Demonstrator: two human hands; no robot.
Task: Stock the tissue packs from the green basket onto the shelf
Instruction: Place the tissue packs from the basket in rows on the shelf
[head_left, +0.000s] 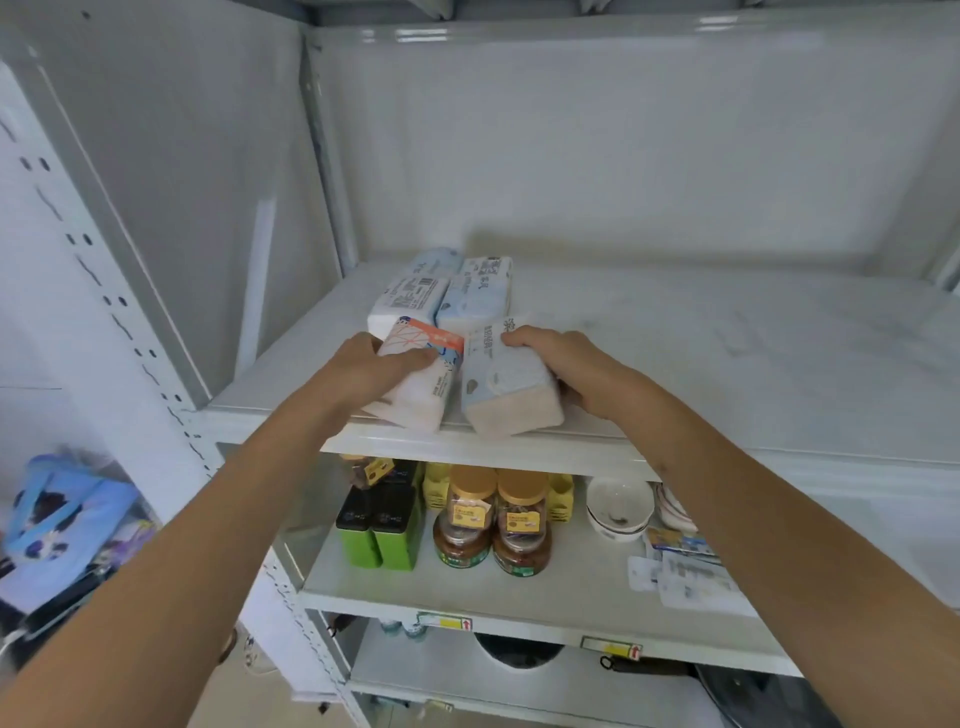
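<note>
Two tissue packs reach the shelf (727, 364): left hand (363, 371) clasps the orange-banded pack (421, 384), right hand (566, 364) the blue-printed pack (511, 387), near four stocked packs (441, 291); green basket unseen.

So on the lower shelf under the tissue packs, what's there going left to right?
Green tins with black lids → two amber jars with tan lids → stacked white bowls → flat packets at the right end.

Bare shelf (727, 353) right of tissue packs (441, 296)
</note>
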